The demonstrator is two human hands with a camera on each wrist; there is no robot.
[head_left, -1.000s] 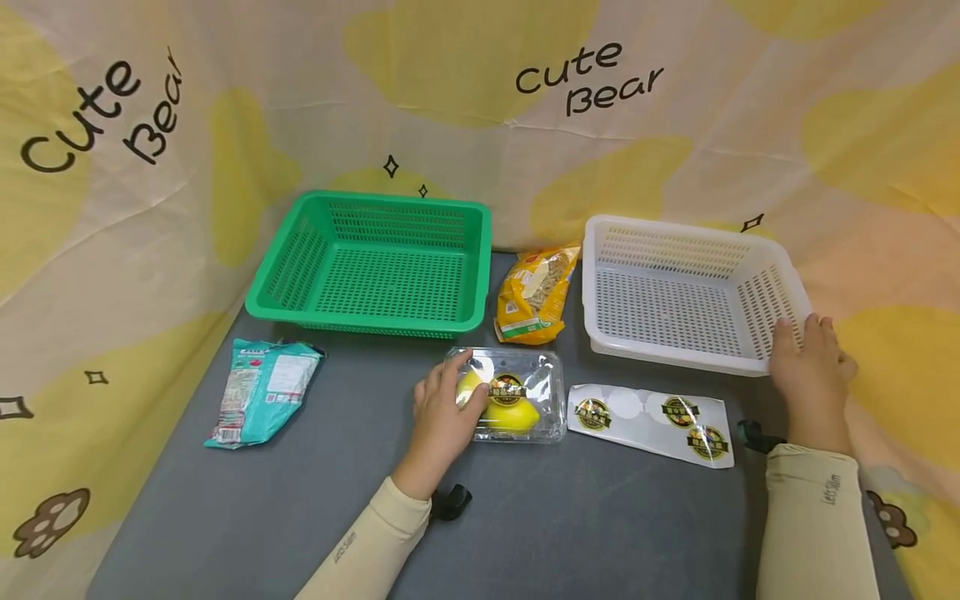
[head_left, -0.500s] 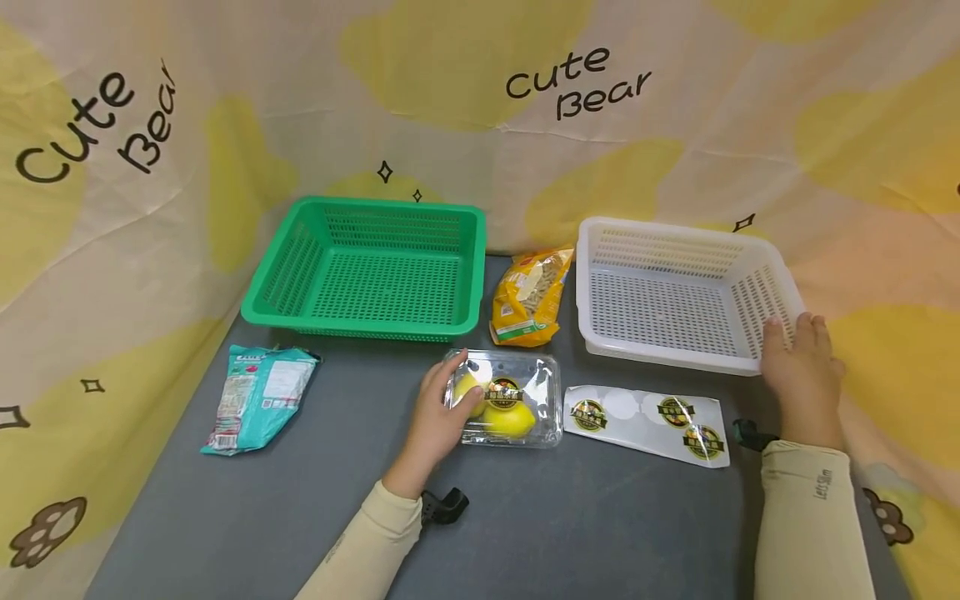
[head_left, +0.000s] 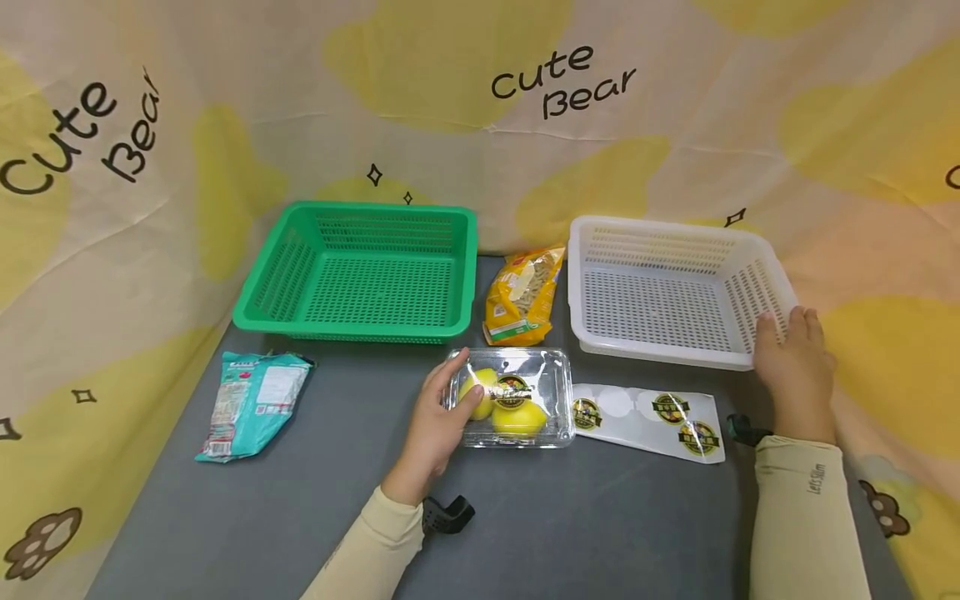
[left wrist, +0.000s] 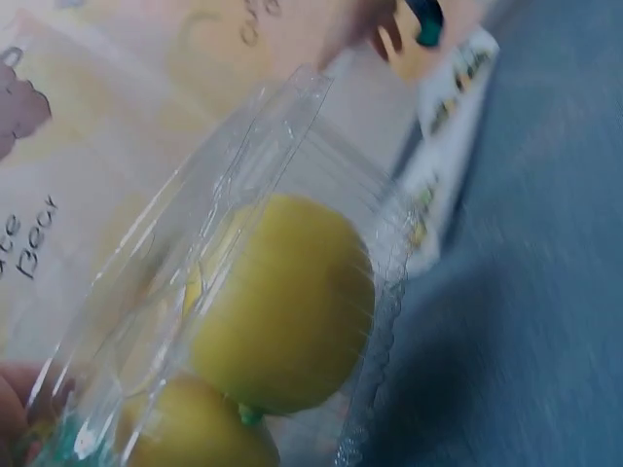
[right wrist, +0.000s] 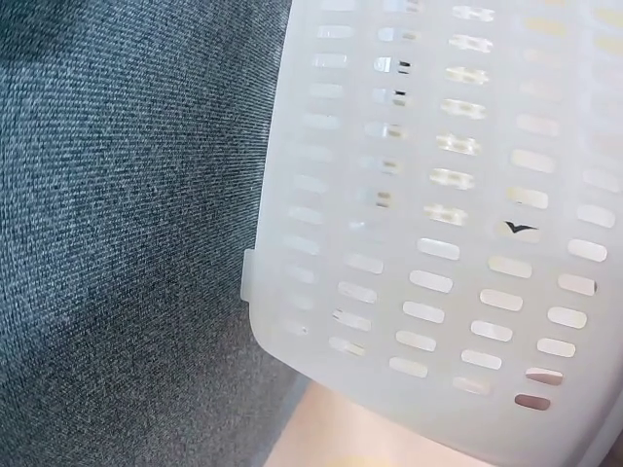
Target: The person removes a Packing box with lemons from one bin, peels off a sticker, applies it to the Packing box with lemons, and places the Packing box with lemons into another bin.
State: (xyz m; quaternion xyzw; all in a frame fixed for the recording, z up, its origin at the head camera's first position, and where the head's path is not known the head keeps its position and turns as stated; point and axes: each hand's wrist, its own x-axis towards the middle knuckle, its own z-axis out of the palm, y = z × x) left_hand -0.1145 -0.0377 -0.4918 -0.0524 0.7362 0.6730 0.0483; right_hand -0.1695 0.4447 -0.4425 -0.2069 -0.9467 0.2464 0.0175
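My left hand (head_left: 433, 421) grips the left end of a clear plastic clamshell box (head_left: 553, 367) with yellow fruits (head_left: 519, 418) inside and a round black-and-gold sticker (head_left: 513, 391) on its lid. In the left wrist view the box looks lifted off the table, with a shadow (left wrist: 433, 360) beneath it. A white plastic basket (head_left: 663, 353) stands at the back right. At its front right corner my right hand (head_left: 795, 371) holds the rim, thumb on the inner side and fingers outside. The right wrist view is mostly filled by the basket's slotted wall (right wrist: 389, 233).
A sticker sheet (head_left: 637, 437) lies right of the box, its left end partly covered by it. Behind stand a green basket (head_left: 352, 327) and a yellow bag (head_left: 522, 300) with a clear window. A teal snack packet (head_left: 255, 408) lies at the left. Printed cloth (head_left: 450, 83) hangs behind the table.
The left hand has closed round the box's left end, and the box has shifted slightly right over the sticker sheet's edge. The right hand stays on the white basket. The head view has shifted a little.
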